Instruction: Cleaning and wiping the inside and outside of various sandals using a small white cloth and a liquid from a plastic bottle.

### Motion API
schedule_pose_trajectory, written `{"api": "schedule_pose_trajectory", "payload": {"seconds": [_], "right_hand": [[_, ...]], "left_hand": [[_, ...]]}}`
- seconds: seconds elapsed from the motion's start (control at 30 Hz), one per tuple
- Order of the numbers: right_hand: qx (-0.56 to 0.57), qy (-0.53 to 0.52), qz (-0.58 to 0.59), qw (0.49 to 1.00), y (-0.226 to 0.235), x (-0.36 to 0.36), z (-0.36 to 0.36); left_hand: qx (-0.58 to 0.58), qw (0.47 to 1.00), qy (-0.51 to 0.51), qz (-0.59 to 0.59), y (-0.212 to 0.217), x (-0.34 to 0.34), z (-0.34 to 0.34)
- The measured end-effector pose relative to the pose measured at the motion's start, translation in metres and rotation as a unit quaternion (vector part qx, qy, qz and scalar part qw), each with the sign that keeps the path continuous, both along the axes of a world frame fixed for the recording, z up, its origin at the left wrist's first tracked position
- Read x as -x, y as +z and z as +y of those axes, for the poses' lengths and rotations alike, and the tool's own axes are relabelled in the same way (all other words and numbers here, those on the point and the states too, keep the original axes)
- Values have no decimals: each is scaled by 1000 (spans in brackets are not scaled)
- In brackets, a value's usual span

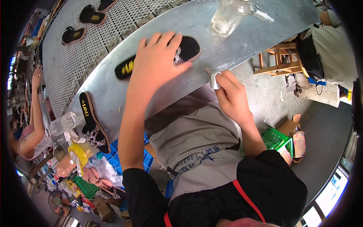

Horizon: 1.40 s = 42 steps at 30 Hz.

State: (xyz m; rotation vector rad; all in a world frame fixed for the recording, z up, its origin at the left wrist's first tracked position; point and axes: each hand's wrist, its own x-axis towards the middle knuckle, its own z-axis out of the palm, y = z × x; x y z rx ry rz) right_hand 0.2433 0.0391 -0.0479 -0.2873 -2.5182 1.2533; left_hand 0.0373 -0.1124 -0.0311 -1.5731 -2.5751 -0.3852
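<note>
My left hand (pixel 158 62) is over a black sandal (pixel 189 47) with a glittering jewelled strap and yellow print on its insole. Its fingers are spread and its thumb sticks out to the right. The hand hides the middle of the sandal, so whether it touches cannot be told. At the table's near edge, my right hand (pixel 232 92) pinches a small white cloth (pixel 214 80). A second jewelled black sandal (pixel 90 117) lies sole down on the metal table (pixel 170 89), to the left of my left forearm.
Glass jar (pixel 230 17) with clear liquid and a syringe-like tube (pixel 262 14) stand at the back. A clear bottle (pixel 64 124) lies left. Beyond, a mesh conveyor (pixel 121 22) carries several sandals (pixel 92 16). Wooden stool (pixel 278 60) and seated person (pixel 332 49) are right; another person's arm (pixel 36 109) is far left.
</note>
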Motion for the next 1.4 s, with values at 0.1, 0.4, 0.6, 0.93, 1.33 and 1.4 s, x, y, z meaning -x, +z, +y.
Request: {"api": "schedule_pose_trajectory", "payload": {"seconds": [0.1,0.4,0.6,0.93,1.33,1.4], "right_hand": [[-37,-11,-10,999,6,-3,7],[-184,60,-30,981,1,-11,-8],[-286,44,-67,955,8,10,-20],[-296,43,-151,942,24,-14,-24],[-331,23,-104,937,21,-1,-22],[-322,23,-123,938,24,-6,-26]], "left_hand": [[-2,999,40,-19,10,-44,-17],[-19,989,136,-52,3,-93,-29],[-4,990,134,-42,-2,-95,-26],[-35,987,155,-12,-14,-98,-22],[-53,985,162,1,-17,-98,-20],[-48,987,152,-1,-16,-98,-21]]}}
